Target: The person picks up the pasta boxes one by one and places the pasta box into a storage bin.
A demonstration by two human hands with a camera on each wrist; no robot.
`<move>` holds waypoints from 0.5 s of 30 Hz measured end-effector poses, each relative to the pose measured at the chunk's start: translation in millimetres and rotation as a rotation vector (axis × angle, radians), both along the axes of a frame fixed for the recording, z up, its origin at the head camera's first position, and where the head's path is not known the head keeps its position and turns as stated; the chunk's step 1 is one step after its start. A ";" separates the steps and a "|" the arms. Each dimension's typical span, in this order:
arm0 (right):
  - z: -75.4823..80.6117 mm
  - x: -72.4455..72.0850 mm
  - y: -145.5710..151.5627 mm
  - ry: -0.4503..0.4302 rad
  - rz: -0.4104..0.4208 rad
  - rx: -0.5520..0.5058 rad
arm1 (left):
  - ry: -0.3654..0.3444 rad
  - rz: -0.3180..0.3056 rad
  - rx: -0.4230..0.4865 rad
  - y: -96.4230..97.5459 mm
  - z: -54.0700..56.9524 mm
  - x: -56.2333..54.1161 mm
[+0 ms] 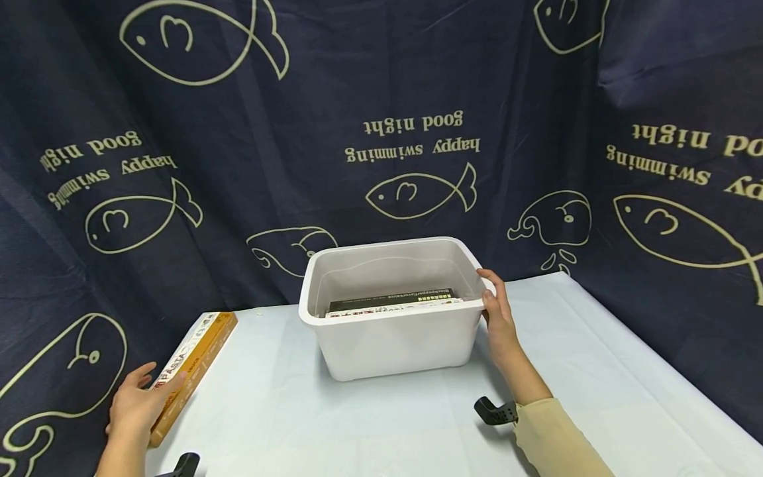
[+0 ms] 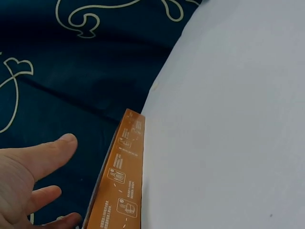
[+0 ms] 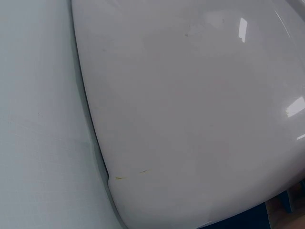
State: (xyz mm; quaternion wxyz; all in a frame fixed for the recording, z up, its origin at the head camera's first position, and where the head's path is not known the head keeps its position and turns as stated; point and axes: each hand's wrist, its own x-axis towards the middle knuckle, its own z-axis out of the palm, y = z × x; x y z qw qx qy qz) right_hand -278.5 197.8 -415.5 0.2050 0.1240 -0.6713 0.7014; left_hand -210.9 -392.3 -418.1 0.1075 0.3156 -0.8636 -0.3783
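Observation:
My left hand [image 1: 134, 405] is spread beside the near end of a long orange-and-white pasta box [image 1: 203, 361], thumb apart from the fingers. In the left wrist view, the thumb and fingers are to the left of the box's orange face [image 2: 121, 181], with nothing held. A white plastic bin [image 1: 393, 348] stands on the table, and my right hand [image 1: 503, 324] grips its right rim. Inside the bin lie a dark box labelled black pepper sauce [image 1: 393, 300] and a white box [image 1: 387, 310] in front of it. The bin's smooth wall [image 3: 190, 105] fills most of the right wrist view.
A white cloth covers the table [image 1: 268, 411]. Dark blue curtains [image 1: 310, 152] with fish and whale drawings hang behind and at both sides. The pasta box lies along the table's left edge.

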 end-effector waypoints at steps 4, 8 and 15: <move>0.0 -0.1 0.1 0.003 0.000 0.001 | -0.022 -0.027 -0.028 -3.5 -0.5 1.3; -0.4 -0.4 0.3 0.003 0.001 -0.002 | -0.048 -0.058 -0.076 -6.8 -2.1 3.8; 0.2 0.1 0.2 0.001 -0.003 0.004 | -0.123 -0.087 -0.132 -9.7 -4.8 6.6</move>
